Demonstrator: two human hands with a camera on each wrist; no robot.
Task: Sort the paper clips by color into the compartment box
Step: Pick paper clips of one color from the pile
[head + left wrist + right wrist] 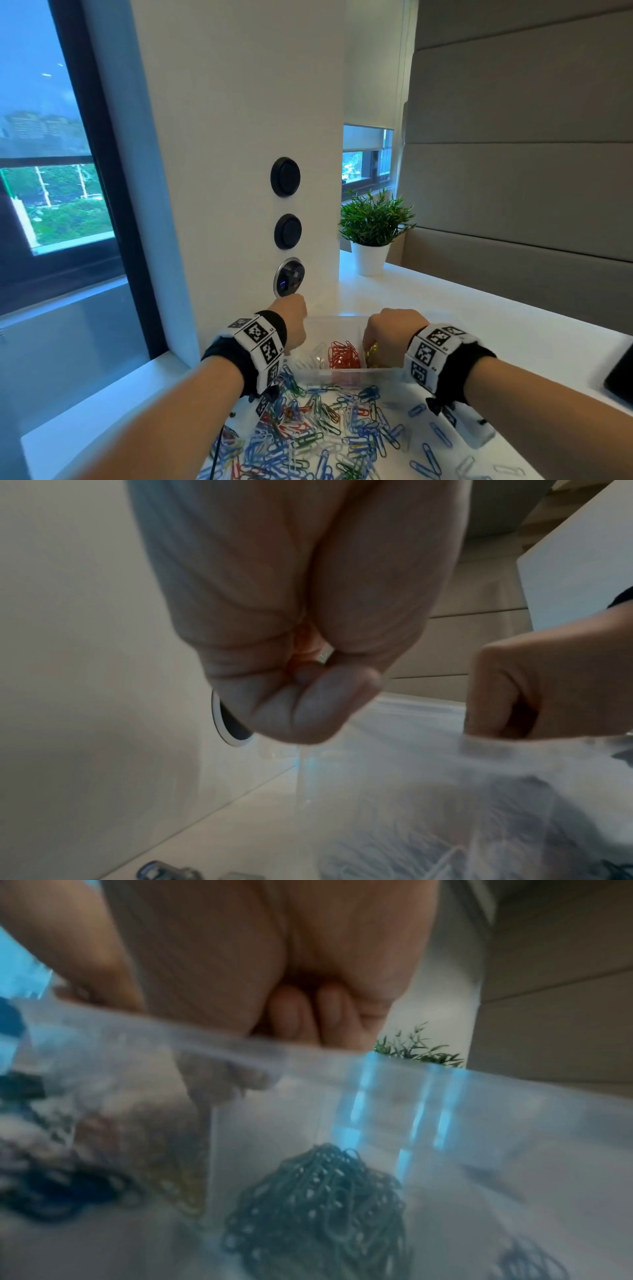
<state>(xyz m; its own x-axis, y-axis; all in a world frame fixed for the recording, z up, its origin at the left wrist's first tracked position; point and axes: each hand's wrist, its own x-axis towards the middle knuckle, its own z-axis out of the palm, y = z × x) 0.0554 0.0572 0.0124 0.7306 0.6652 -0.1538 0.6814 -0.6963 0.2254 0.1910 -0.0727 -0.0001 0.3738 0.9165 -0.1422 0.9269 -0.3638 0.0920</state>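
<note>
We find both hands raised over the clear compartment box, which stands on the white surface against the wall pillar, just behind the unsorted pile of mixed paper clips. The left hand hangs over the box's left end with its fingers curled tight together; the left wrist view shows only a small glint between them, so we cannot tell whether a clip is held. The right hand reaches down into the compartment holding the yellow clips, fingers bent inward; the blur in the right wrist view does not let us say whether it pinches anything. Red clips fill the middle compartment, pale clips the one to its left, and the right wrist view shows a heap of green clips in a further cell. We judge the step in hand to be a deposit: clips carried to their matching cells. The task is part done; blue, green, red and white clips remain loose in the pile. The next move calls for opening the fingers fully over the correct cell, then returning to the pile for single-colour picks without snagging linked neighbours
</note>
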